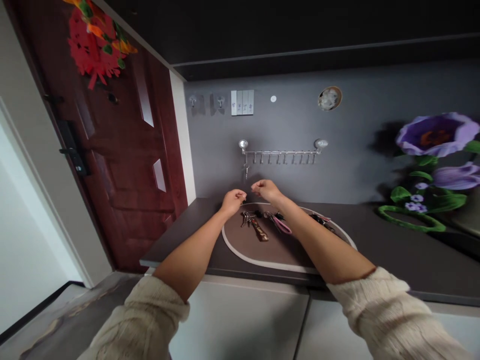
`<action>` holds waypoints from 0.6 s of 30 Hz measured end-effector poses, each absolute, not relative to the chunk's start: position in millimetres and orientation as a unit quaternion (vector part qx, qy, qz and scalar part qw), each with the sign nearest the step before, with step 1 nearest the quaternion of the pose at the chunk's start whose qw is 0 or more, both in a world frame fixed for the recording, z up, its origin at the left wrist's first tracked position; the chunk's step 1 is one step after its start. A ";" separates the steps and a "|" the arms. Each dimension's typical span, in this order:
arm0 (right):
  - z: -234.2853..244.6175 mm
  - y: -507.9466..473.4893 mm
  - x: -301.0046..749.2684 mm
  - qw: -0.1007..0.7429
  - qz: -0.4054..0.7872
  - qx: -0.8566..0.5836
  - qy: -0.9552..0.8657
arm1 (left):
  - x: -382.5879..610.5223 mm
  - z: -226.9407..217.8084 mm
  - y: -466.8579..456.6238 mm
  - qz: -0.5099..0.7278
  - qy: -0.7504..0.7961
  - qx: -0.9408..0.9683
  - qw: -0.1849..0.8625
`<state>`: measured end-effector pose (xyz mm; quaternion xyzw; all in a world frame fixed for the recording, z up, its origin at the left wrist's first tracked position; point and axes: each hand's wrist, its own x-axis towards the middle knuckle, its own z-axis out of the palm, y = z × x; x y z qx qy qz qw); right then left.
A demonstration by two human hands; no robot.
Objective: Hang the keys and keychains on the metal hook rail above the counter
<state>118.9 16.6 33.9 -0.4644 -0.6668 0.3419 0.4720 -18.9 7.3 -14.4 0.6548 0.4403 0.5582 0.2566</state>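
Note:
Over the back of an oval brown mat (243, 252), my left hand (233, 202) is closed in a pinch. My right hand (267, 190) is also closed, a little higher and just to its right. What either hand holds, if anything, is too small to make out. Above them, a key (246, 172) hangs from the left end of a metal hook rail (281, 152). Below my hands lie a bunch of keys (246, 218) with a brown strap (260, 231) and a pink loop (283, 225). Dark items (321, 221) beyond my right forearm are partly hidden.
A dark counter (397, 255) carries the mat, with purple flowers (437, 135) at its right. Two clear wall hooks (220, 102) and a switch panel (242, 102) are on the grey wall. A dark shelf (300, 30) overhangs; a red door (131, 165) stands left.

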 end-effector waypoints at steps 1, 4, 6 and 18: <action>28.4 14.6 124.5 0.454 0.309 -0.472 -0.690 | -18.2 -15.0 6.7 0.550 0.438 0.661 0.260; 11.8 11.6 139.7 0.401 0.228 -0.506 -0.729 | -14.7 -17.4 4.4 0.524 0.440 0.681 0.263; 3.2 11.3 146.8 0.364 0.210 -0.521 -0.743 | -11.7 -18.9 2.6 0.505 0.445 0.694 0.256; -5.6 12.9 153.7 0.248 0.205 -0.547 -0.773 | -4.0 -24.9 0.4 0.438 0.482 0.730 0.207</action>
